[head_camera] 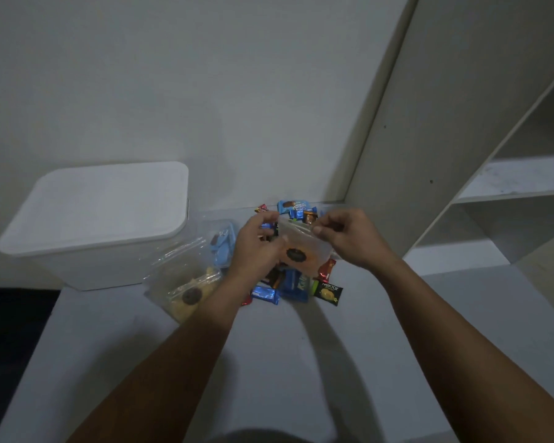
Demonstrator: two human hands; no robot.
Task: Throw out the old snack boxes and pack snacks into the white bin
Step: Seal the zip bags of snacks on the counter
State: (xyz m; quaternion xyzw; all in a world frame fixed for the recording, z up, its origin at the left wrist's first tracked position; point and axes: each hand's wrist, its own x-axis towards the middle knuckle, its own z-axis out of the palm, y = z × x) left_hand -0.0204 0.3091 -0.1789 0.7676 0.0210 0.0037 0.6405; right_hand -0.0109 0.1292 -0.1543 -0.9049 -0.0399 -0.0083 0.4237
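Note:
Both hands hold a small clear zip bag (304,247) with an orange-brown cookie inside, lifted above a pile of wrapped snacks (285,287). My left hand (258,247) grips the bag's left side, and my right hand (349,236) pinches its top right edge. The white bin (100,225) stands at the left with its lid closed. A larger clear bag of cookies (186,287) lies between the bin and the pile. A clear bag with blue packets (221,247) sits just behind it.
The snacks lie on a white tabletop (269,362) against a pale wall. A black Nextar packet (328,293) lies at the pile's right edge. A white shelving unit (509,193) stands at the right. Dark floor shows past the table's left edge.

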